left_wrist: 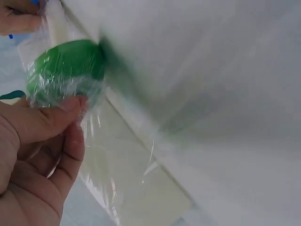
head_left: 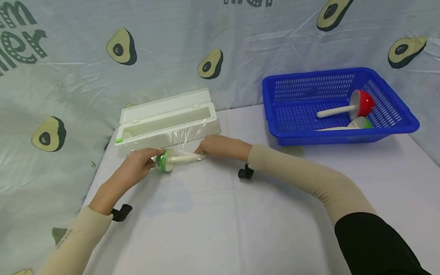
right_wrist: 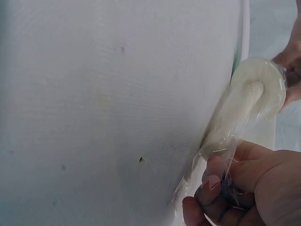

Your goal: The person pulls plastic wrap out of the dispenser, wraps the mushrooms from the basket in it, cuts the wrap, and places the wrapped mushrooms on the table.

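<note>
A green-and-white ladle (head_left: 173,159) lies on the white table (head_left: 220,214) wrapped in clear cling film (head_left: 178,143) that stretches from the white dispenser box (head_left: 168,120). My left hand (head_left: 139,164) pinches the green bowl end (left_wrist: 66,70) through the film, thumb on it. My right hand (head_left: 218,147) grips the white handle end (right_wrist: 256,92) with film bunched in its fingers (right_wrist: 211,181).
A blue basket (head_left: 338,105) at the right back holds a red ladle (head_left: 357,105) and another green one (head_left: 359,124). An avocado-print sheet (head_left: 120,47) hangs behind the table. The dispenser's lid stands open.
</note>
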Demonstrator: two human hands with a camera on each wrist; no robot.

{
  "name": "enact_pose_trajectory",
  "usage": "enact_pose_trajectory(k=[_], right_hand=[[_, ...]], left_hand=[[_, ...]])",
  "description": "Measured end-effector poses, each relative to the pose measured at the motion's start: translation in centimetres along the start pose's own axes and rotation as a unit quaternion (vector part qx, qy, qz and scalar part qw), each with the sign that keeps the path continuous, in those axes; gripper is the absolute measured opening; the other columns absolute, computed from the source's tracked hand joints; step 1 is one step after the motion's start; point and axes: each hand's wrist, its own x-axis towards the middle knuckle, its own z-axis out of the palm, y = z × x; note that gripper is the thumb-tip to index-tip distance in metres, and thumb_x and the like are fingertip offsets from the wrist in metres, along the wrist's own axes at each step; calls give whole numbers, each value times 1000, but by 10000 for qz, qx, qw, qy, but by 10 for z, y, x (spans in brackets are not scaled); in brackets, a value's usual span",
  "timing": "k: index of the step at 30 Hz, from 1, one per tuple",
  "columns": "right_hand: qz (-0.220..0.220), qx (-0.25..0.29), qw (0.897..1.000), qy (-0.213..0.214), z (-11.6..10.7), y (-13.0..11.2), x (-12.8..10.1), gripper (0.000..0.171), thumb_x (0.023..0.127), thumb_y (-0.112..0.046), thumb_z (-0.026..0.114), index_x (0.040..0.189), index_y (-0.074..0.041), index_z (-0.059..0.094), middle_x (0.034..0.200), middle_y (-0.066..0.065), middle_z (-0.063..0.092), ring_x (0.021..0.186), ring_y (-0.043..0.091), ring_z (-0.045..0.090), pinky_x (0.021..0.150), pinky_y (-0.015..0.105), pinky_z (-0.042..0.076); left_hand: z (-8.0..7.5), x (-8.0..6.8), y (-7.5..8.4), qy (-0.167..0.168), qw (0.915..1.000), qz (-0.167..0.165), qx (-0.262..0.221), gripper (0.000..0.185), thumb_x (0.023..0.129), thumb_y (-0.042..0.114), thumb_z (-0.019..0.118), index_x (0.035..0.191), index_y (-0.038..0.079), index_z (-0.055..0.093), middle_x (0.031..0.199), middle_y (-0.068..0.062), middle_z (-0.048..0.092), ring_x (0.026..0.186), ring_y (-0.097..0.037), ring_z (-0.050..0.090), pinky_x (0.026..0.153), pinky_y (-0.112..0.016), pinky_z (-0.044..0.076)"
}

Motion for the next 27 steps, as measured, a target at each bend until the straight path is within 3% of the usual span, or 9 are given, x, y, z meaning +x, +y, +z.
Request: enact_pose_trajectory(k=[4, 8, 12, 16, 19, 22, 27], right_hand=[[-13, -74, 10000, 11, 1, -1, 1, 37, 97, 6, 58, 114, -19, 78, 72, -5, 54, 68, 11, 42, 60, 20, 35], [8, -27, 10000, 18, 2, 0, 2, 37, 98, 4, 56, 115, -21, 78, 74, -4, 59, 70, 11, 43, 61, 20, 36], [198, 198, 9996, -17, 3, 5, 1, 44, 99, 6, 54, 125, -23, 75, 93, -2, 72, 77, 9, 50, 68, 22, 43], [314, 363, 9988, 112, 5, 11, 1, 43, 97, 6, 59, 130, -19, 72, 112, 2, 75, 92, 11, 62, 79, 24, 51], [223, 255, 9986, 412, 6, 12, 1, 39, 98, 3, 62, 131, -15, 71, 111, 11, 71, 93, 19, 64, 80, 27, 52], [241, 415, 9969, 631, 8, 9, 3, 34, 99, 2, 58, 128, -13, 67, 108, 10, 60, 85, 23, 58, 76, 30, 49], [273, 604, 9959, 609, 8, 4, 6, 33, 95, 9, 52, 118, -11, 64, 108, 5, 58, 87, 20, 55, 78, 28, 48]], left_hand=[[-6, 7, 0, -119, 9994, 246, 196, 46, 83, -23, 66, 126, -6, 68, 113, -22, 73, 95, -34, 70, 73, -43, 57], [-10, 11, 0, -244, 9982, 206, 510, 43, 83, -17, 72, 124, -4, 70, 112, -21, 73, 94, -33, 70, 71, -41, 57], [-12, 15, -3, -102, 9945, 467, 928, 41, 76, -9, 81, 116, -4, 74, 108, -20, 75, 100, -37, 69, 80, -45, 59], [-8, 17, -7, 50, 9924, 726, 993, 38, 78, -10, 80, 116, -9, 72, 109, -22, 72, 102, -39, 69, 84, -46, 59], [-4, 15, -8, 79, 9932, 645, 962, 45, 83, -15, 74, 127, -7, 65, 108, -24, 71, 99, -40, 70, 81, -47, 59], [0, 13, -8, 132, 9930, 489, 1068, 51, 86, -19, 67, 134, -3, 60, 107, -23, 71, 95, -40, 71, 77, -48, 59], [6, 16, -5, 449, 9940, 451, 893, 43, 87, -22, 58, 126, -6, 66, 107, -23, 71, 94, -39, 71, 75, -47, 60]])
